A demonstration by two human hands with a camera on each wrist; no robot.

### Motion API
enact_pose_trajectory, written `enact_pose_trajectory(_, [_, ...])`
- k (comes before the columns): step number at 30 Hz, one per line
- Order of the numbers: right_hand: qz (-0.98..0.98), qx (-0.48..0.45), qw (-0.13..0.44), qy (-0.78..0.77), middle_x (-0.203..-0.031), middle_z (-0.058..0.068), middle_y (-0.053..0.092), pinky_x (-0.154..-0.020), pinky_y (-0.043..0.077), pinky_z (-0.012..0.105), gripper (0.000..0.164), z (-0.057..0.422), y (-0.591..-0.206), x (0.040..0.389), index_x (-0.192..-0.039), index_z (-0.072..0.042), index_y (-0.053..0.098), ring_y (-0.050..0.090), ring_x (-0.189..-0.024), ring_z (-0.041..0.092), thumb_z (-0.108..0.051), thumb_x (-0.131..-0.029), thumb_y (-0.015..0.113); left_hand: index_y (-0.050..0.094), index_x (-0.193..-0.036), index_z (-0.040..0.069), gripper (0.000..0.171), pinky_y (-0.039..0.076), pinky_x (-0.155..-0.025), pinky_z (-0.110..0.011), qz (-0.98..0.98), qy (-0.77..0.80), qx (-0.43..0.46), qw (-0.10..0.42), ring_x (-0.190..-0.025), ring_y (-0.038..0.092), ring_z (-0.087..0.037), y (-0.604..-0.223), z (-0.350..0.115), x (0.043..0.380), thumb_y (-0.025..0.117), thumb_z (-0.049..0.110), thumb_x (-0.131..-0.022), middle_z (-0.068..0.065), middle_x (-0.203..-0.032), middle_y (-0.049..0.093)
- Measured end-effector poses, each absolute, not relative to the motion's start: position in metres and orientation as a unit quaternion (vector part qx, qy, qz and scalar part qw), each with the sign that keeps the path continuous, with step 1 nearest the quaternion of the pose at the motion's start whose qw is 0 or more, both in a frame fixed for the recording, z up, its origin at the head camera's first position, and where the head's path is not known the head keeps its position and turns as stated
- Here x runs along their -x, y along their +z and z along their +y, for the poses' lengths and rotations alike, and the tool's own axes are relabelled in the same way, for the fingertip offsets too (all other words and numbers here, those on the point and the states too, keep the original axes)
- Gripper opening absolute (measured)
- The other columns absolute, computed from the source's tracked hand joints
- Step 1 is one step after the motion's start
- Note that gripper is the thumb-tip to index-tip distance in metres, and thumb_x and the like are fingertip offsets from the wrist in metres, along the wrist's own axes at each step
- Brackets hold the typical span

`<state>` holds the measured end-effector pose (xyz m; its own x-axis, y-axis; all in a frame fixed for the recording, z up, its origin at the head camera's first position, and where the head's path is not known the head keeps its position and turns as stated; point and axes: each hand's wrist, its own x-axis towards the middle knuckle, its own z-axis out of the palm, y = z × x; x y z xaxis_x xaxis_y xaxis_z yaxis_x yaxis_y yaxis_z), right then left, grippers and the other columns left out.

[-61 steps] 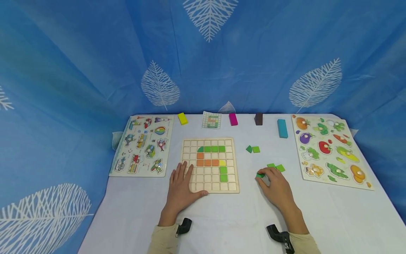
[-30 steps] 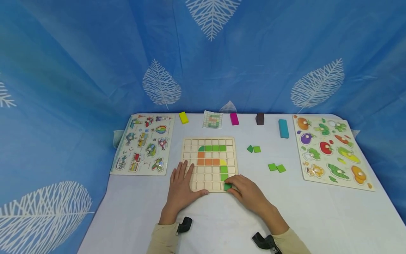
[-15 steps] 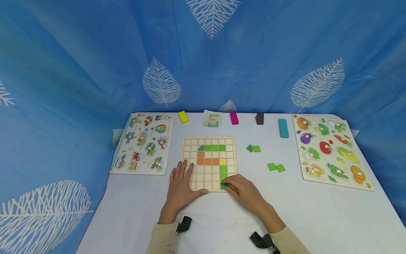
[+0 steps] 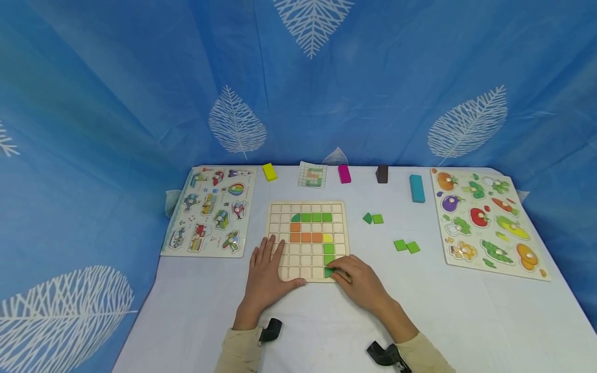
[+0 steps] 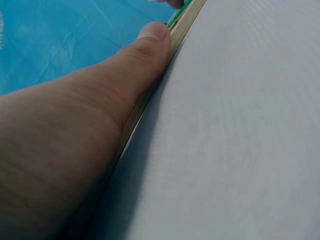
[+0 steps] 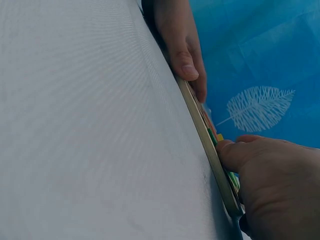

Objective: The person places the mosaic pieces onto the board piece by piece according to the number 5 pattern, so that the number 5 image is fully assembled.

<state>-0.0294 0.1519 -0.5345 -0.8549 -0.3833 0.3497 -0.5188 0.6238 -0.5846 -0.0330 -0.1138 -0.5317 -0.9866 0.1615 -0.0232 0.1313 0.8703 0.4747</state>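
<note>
A wooden grid board [image 4: 305,261] lies in the middle of the table in the head view. Orange, green and yellow tiles sit in some of its squares. My left hand [image 4: 267,280] rests with spread fingers on the board's near left corner, thumb along the front edge. At the near right corner my right hand [image 4: 366,287] pinches a dark green tile [image 4: 329,272] with a rounded edge, in the front row below two light green squares [image 4: 329,248]. The right wrist view shows the right thumb [image 6: 231,154] at the board's edge, its fingertips partly hidden.
Right of the board lie a dark green rounded tile [image 4: 367,218] and several light green squares [image 4: 400,245]. A pattern card [image 4: 312,175] and coloured blocks, one of them turquoise [image 4: 417,188], line the back. Picture puzzles of vehicles [image 4: 207,211] and vegetables [image 4: 487,223] flank the board.
My right hand has carried the dark green tile from the table at right to the board's front row and shifted it slightly left there. The left hand has stayed in place.
</note>
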Motion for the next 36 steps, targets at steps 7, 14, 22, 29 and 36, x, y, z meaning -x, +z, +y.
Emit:
enact_pose_trajectory(7, [-0.897, -0.239, 0.1, 0.358, -0.102, -0.007, 0.075, -0.081, 0.059, 0.03, 0.022, 0.153, -0.533, 0.03, -0.103, -0.018, 0.076, 0.068, -0.096, 0.011, -0.016, -0.083, 0.085, 0.033, -0.161, 0.014, 0.118, 0.014, -0.128, -0.056, 0.968, 0.239, -0.075, 0.031, -0.161, 0.009, -0.033, -0.532, -0.115, 0.034, 0.074, 0.076, -0.071, -0.011, -0.172, 0.017])
enact_pose_trajectory(14, [-0.903, -0.2, 0.111, 0.364, -0.101, -0.007, 0.074, -0.069, 0.051, 0.023, 0.024, 0.167, -0.532, 0.035, -0.106, -0.018, 0.075, 0.059, -0.083, 0.005, -0.017, -0.084, 0.085, 0.033, -0.161, 0.013, 0.117, 0.013, -0.127, -0.057, 0.966, 0.247, -0.072, 0.032, -0.16, 0.009, -0.034, -0.531, -0.114, 0.033, 0.075, 0.076, -0.071, -0.011, -0.172, 0.017])
enact_pose_trajectory(22, [-0.937, -0.08, 0.148, 0.307, -0.108, 0.006, 0.074, -0.069, 0.051, 0.034, 0.025, 0.225, -0.531, 0.048, -0.112, -0.01, 0.074, 0.061, -0.083, 0.016, -0.014, -0.089, 0.08, 0.033, -0.161, 0.014, 0.117, 0.013, -0.128, -0.057, 0.967, 0.245, -0.07, 0.033, -0.16, 0.009, -0.033, -0.534, -0.113, 0.034, 0.075, 0.076, -0.07, -0.012, -0.172, 0.017])
enact_pose_trajectory(29, [-0.958, 0.043, 0.11, 0.261, -0.124, 0.022, 0.063, -0.086, 0.049, 0.056, 0.035, 0.282, -0.523, 0.044, -0.125, -0.005, 0.067, 0.061, -0.107, 0.04, -0.017, -0.093, 0.074, 0.033, -0.161, 0.013, 0.117, 0.014, -0.127, -0.057, 0.967, 0.242, -0.072, 0.037, -0.16, 0.009, -0.034, -0.53, -0.113, 0.034, 0.076, 0.075, -0.071, -0.012, -0.172, 0.017])
enact_pose_trajectory(36, [-0.967, 0.071, 0.051, 0.241, -0.132, 0.028, 0.056, -0.093, 0.047, 0.065, 0.039, 0.292, -0.518, 0.042, -0.13, -0.002, 0.064, 0.056, -0.119, 0.049, -0.021, -0.096, 0.071, 0.033, -0.161, 0.013, 0.117, 0.013, -0.128, -0.057, 0.968, 0.238, -0.07, 0.04, -0.161, 0.008, -0.033, -0.53, -0.113, 0.033, 0.075, 0.075, -0.071, -0.012, -0.172, 0.016])
